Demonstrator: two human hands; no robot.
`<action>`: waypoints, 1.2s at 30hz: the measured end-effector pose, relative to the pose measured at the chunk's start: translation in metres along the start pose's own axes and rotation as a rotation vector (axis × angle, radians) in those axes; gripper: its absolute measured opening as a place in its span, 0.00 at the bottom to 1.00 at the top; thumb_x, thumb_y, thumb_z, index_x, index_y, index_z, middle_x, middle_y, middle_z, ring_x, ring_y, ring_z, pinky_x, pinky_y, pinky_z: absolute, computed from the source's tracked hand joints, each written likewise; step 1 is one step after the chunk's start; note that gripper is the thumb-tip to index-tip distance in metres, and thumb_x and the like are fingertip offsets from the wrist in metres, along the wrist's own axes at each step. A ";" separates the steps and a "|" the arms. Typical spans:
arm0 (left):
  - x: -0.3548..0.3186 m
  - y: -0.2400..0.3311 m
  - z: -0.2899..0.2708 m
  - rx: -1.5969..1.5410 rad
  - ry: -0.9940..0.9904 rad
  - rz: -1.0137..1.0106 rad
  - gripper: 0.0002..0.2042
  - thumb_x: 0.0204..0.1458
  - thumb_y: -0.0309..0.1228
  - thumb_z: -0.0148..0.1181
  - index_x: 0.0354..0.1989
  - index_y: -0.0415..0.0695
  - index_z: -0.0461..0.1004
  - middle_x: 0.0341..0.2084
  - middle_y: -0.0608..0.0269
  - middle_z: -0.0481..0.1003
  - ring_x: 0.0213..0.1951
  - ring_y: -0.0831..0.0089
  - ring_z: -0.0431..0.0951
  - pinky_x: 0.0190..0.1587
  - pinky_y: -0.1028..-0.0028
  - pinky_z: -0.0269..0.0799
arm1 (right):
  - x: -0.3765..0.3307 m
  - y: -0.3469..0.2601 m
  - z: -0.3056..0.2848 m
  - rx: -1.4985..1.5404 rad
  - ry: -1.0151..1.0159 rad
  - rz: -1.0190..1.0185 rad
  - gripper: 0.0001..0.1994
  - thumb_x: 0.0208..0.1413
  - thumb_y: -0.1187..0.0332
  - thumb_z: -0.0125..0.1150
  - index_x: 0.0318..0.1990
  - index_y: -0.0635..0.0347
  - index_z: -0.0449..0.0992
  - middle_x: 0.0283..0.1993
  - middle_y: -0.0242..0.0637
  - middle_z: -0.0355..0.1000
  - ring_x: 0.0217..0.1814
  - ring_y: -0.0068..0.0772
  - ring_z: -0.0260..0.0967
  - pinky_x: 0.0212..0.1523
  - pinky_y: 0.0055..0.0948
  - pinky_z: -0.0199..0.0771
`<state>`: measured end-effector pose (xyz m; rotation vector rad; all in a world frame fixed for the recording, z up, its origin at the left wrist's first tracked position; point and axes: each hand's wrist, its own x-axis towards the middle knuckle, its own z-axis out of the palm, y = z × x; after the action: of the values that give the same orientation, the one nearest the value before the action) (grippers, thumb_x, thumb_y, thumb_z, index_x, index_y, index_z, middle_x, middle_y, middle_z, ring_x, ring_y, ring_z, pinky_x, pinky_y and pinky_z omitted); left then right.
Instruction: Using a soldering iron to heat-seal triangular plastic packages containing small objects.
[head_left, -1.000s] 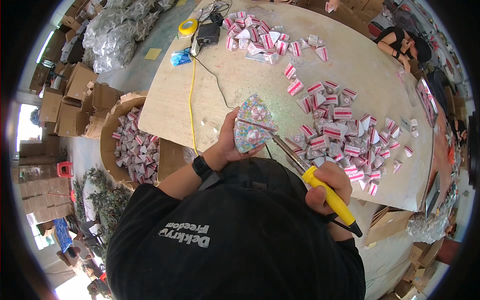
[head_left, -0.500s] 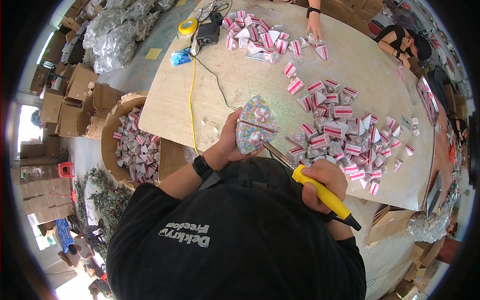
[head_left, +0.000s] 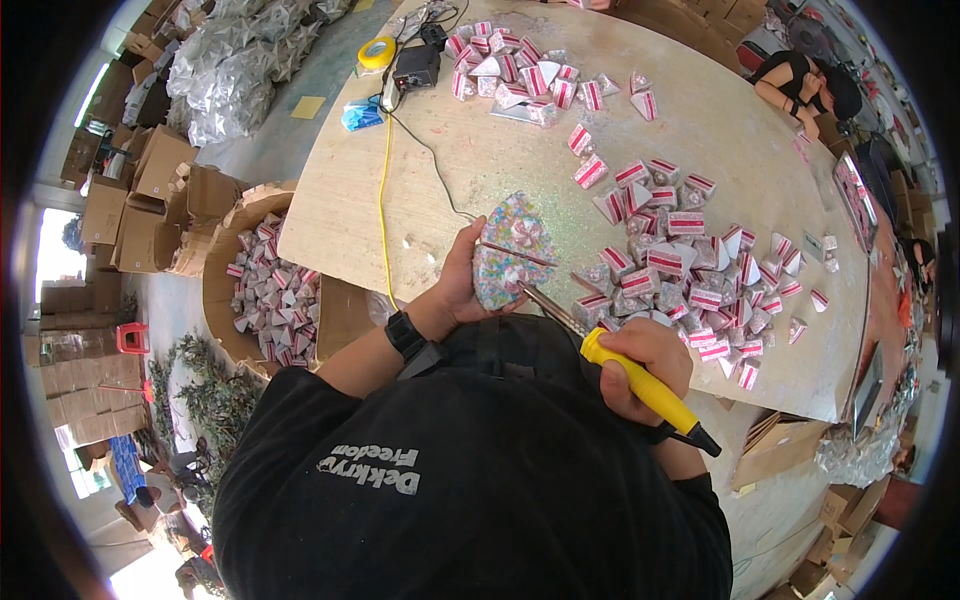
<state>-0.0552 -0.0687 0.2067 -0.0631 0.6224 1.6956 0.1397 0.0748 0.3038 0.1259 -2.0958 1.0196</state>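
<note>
Against the pouch (head_left: 510, 250), iron tip (head_left: 528, 291) (previously apart) touches.

One yellow-handled soldering iron (head_left: 640, 385), one yellow tape roll (head_left: 376, 53), one glittery wedge-shaped packet (head_left: 508, 250) held; dozens of red-striped packets (head_left: 690, 270).

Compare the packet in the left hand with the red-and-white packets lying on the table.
The held packet has a multicoloured speckled pattern; the red-and-white packets carry red bands. The held packet looks larger and is raised in the left hand; the others lie scattered on the table. Both look wedge-shaped.
</note>
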 end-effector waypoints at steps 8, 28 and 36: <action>-0.001 0.001 -0.001 -0.023 -0.075 -0.009 0.33 0.58 0.63 0.33 0.59 0.50 0.64 0.51 0.40 0.73 0.18 0.63 0.78 0.11 0.74 0.71 | -0.009 -0.001 -0.002 -0.009 0.049 0.083 0.10 0.50 0.64 0.67 0.34 0.60 0.78 0.25 0.37 0.74 0.22 0.38 0.71 0.24 0.29 0.70; -0.002 0.002 -0.004 -0.036 -0.003 0.010 0.34 0.56 0.64 0.40 0.56 0.48 0.69 0.44 0.55 0.77 0.34 0.63 0.79 0.27 0.65 0.76 | -0.012 0.002 -0.003 -0.036 0.073 0.076 0.07 0.50 0.66 0.65 0.34 0.59 0.77 0.25 0.38 0.74 0.22 0.39 0.71 0.25 0.30 0.70; 0.000 -0.001 -0.004 -0.013 -0.021 0.005 0.33 0.57 0.64 0.39 0.56 0.49 0.69 0.42 0.54 0.77 0.30 0.62 0.79 0.21 0.67 0.73 | -0.009 0.002 -0.004 0.003 0.032 0.076 0.07 0.50 0.66 0.64 0.34 0.58 0.77 0.26 0.38 0.74 0.23 0.39 0.71 0.25 0.31 0.70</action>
<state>-0.0559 -0.0706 0.2030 -0.0529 0.5971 1.7035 0.1475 0.0767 0.2981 0.0311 -2.0836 1.0636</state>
